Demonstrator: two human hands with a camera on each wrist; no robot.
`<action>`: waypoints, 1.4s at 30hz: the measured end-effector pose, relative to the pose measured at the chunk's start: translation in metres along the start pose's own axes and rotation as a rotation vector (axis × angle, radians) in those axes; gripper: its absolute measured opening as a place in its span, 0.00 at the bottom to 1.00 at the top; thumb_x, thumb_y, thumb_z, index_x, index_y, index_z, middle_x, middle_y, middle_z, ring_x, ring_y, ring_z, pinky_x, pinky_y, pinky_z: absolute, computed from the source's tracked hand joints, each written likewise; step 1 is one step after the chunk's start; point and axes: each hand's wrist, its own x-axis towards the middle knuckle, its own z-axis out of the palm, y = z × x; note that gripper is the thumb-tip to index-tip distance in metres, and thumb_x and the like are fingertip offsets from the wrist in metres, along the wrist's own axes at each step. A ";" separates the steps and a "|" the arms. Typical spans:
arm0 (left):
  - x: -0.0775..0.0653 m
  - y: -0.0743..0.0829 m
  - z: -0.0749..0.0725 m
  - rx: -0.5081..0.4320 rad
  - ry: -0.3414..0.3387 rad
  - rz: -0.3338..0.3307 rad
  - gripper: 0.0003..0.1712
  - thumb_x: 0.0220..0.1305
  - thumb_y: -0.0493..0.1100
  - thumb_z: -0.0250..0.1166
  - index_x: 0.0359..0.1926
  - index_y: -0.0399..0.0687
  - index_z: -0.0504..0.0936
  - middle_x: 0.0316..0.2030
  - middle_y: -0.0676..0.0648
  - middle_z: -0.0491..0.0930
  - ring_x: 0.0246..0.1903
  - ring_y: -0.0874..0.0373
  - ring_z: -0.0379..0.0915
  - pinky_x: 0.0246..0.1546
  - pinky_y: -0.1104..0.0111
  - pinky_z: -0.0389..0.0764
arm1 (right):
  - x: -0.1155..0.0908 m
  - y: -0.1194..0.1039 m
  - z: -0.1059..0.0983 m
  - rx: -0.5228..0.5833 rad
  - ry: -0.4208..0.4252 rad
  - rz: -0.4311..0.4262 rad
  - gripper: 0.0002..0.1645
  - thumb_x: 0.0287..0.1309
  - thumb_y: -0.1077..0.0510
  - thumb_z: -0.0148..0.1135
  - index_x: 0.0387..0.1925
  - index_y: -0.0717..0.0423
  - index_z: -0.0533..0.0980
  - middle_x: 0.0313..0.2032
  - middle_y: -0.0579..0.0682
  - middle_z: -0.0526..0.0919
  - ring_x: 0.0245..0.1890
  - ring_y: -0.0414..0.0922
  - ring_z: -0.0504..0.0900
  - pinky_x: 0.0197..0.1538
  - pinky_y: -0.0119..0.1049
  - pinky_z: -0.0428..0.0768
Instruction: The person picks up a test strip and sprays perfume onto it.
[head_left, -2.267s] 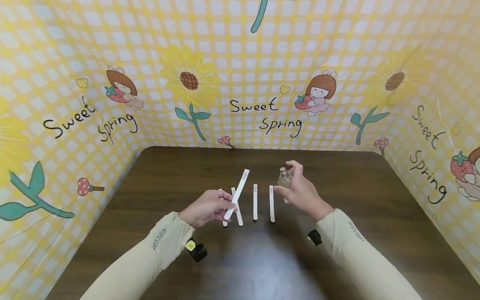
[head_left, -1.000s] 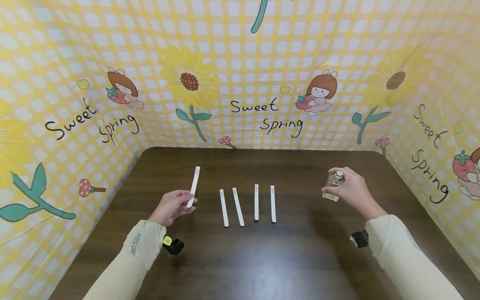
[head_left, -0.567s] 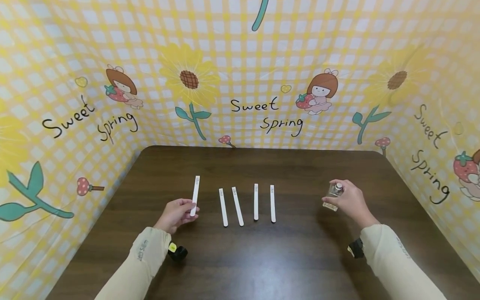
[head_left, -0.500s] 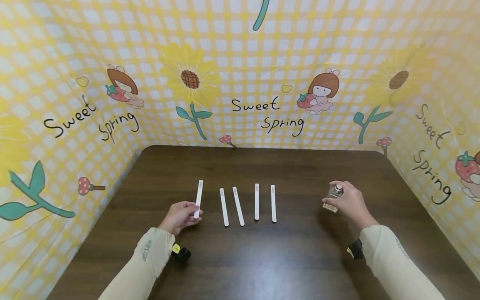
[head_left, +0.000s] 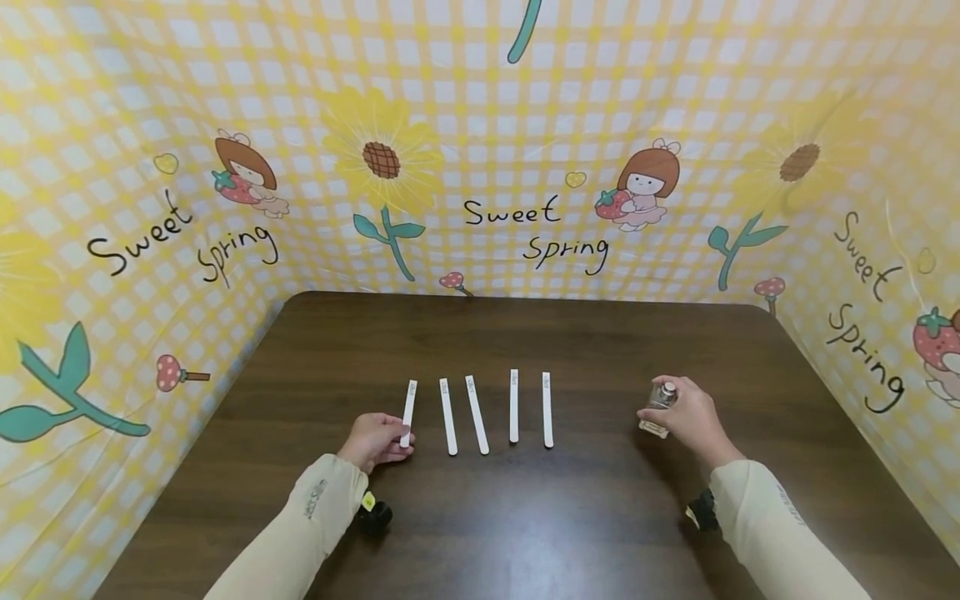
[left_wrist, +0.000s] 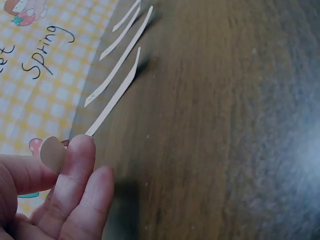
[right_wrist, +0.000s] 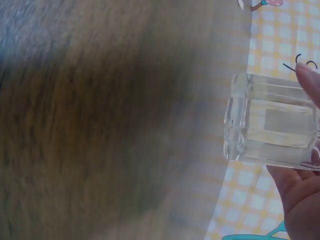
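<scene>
My left hand (head_left: 375, 440) pinches the lower end of a white perfume test strip (head_left: 409, 410) between thumb and fingers. In the left wrist view only the strip's rounded end (left_wrist: 53, 154) shows between the fingertips. Several more white strips (head_left: 474, 414) lie in a row on the table, just right of that hand, each with small writing at its far end. Farther right, my right hand (head_left: 693, 417) grips a clear glass perfume bottle (head_left: 657, 407) with a silver neck. Pale liquid fills part of the bottle (right_wrist: 272, 122) in the right wrist view.
The dark brown wooden table (head_left: 487, 533) has rounded far corners. A yellow checked cloth (head_left: 480, 142) with printed flowers and lettering hangs around its back and sides. Dark wrist cameras (head_left: 375, 517) sit under both sleeves.
Both hands were near the middle, then moved apart, the left with its strip and the right with the bottle. Lately the left hand came lower and rightward toward the row; the right came slightly nearer.
</scene>
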 end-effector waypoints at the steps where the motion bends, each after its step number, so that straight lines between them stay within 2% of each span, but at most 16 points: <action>1: 0.000 0.000 0.000 0.008 0.002 0.004 0.12 0.66 0.29 0.55 0.47 0.20 0.69 0.21 0.46 0.81 0.16 0.61 0.77 0.26 0.67 0.83 | 0.000 0.000 0.001 0.002 0.000 0.002 0.32 0.43 0.60 0.75 0.50 0.71 0.74 0.42 0.67 0.77 0.37 0.57 0.77 0.41 0.52 0.77; 13: -0.003 0.000 0.001 0.163 0.016 0.003 0.11 0.66 0.32 0.54 0.41 0.21 0.71 0.16 0.47 0.78 0.15 0.62 0.77 0.19 0.71 0.81 | 0.000 -0.001 0.004 -0.003 0.020 -0.019 0.32 0.42 0.61 0.76 0.49 0.71 0.74 0.41 0.66 0.77 0.37 0.57 0.77 0.41 0.52 0.77; 24: -0.004 0.002 -0.004 0.293 -0.005 -0.033 0.08 0.65 0.34 0.55 0.31 0.31 0.69 0.14 0.47 0.77 0.11 0.64 0.74 0.15 0.74 0.77 | -0.002 0.002 0.011 -0.014 0.017 -0.038 0.32 0.40 0.60 0.77 0.48 0.70 0.75 0.40 0.64 0.78 0.36 0.56 0.78 0.41 0.52 0.77; 29: -0.003 0.000 -0.006 0.335 -0.001 -0.038 0.08 0.65 0.33 0.56 0.31 0.31 0.70 0.15 0.47 0.77 0.11 0.63 0.73 0.15 0.73 0.77 | -0.002 0.003 0.014 -0.014 0.023 -0.034 0.32 0.40 0.60 0.77 0.47 0.70 0.75 0.39 0.64 0.78 0.36 0.56 0.78 0.42 0.53 0.77; 34: -0.002 -0.002 -0.008 0.429 0.006 -0.026 0.09 0.65 0.34 0.57 0.28 0.32 0.71 0.13 0.48 0.77 0.11 0.63 0.73 0.15 0.72 0.77 | -0.005 0.003 0.015 -0.009 0.031 -0.019 0.32 0.39 0.60 0.78 0.46 0.70 0.75 0.39 0.64 0.78 0.36 0.57 0.78 0.43 0.53 0.76; 42: -0.006 0.005 -0.007 0.541 0.025 -0.002 0.10 0.65 0.36 0.59 0.30 0.33 0.72 0.13 0.48 0.77 0.11 0.61 0.73 0.17 0.68 0.79 | -0.007 0.006 0.016 -0.004 0.024 -0.001 0.32 0.40 0.59 0.77 0.47 0.70 0.75 0.42 0.66 0.78 0.38 0.58 0.77 0.44 0.53 0.76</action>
